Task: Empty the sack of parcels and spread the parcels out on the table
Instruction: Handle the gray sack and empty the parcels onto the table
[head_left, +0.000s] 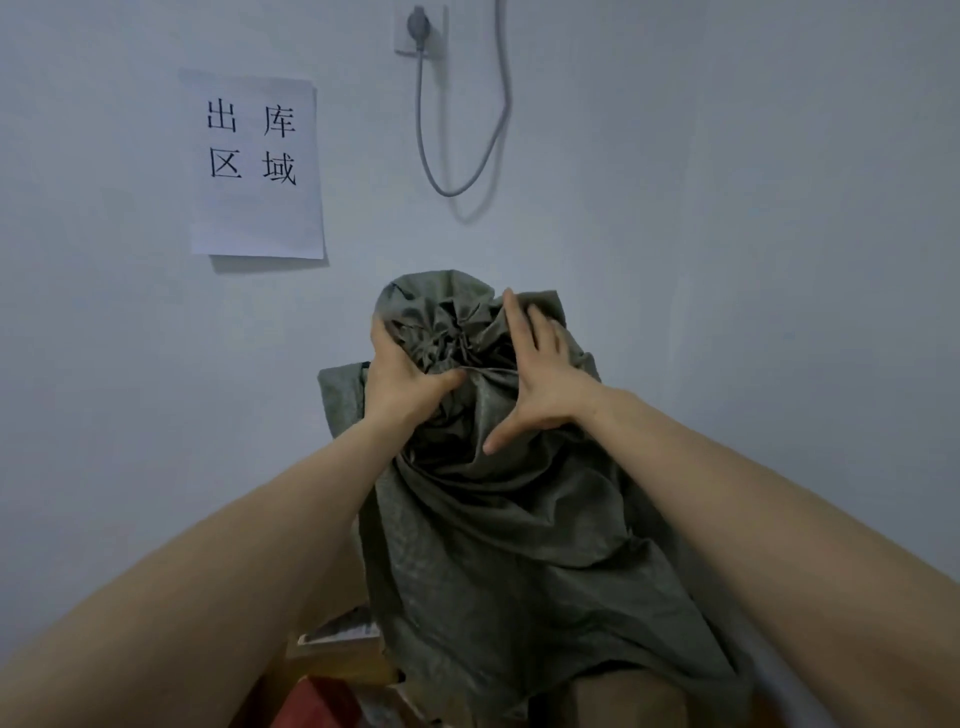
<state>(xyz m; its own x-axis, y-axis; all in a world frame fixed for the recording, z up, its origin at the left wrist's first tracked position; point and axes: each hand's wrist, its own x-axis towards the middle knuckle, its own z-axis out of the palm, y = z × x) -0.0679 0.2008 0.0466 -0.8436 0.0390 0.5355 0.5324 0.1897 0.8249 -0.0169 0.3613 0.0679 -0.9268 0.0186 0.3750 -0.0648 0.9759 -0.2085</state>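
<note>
Nearest to me, both bare arms reach up and forward, the left arm (182, 571) from the lower left and the right arm (779, 519) from the lower right. Low between them, well below the hands, I can make out some parcels. A flat cardboard box (340, 647) with a label lies under the left arm. A red parcel (322, 699) sits just nearer than the box. A brown box (623, 701) shows beneath the sack's hanging hem, below the right hand. I cannot tell what surface they lie on.

The grey-green sack (493, 545) hangs upright in front of me, held high. Its cloth falls in long folds from the hands down to the parcels, and its top end is bunched into tight creases between the hands.

The left hand (405, 379) grips that bunch from the left, fingers curled round the far side and thumb dug into the folds. The right hand (540, 384) lies spread against the right of the bunch, fingers straight and pointing up, thumb splayed down and inward. It presses the cloth rather than clutching it.

Beyond the hands is a pale wall (727, 208). Up and left of the left hand a paper sign (257, 166) with four printed characters is stuck to it. Above both hands a socket (436, 31) holds a plug (417, 21), and its grey cable (441, 184) droops in a loop.
</note>
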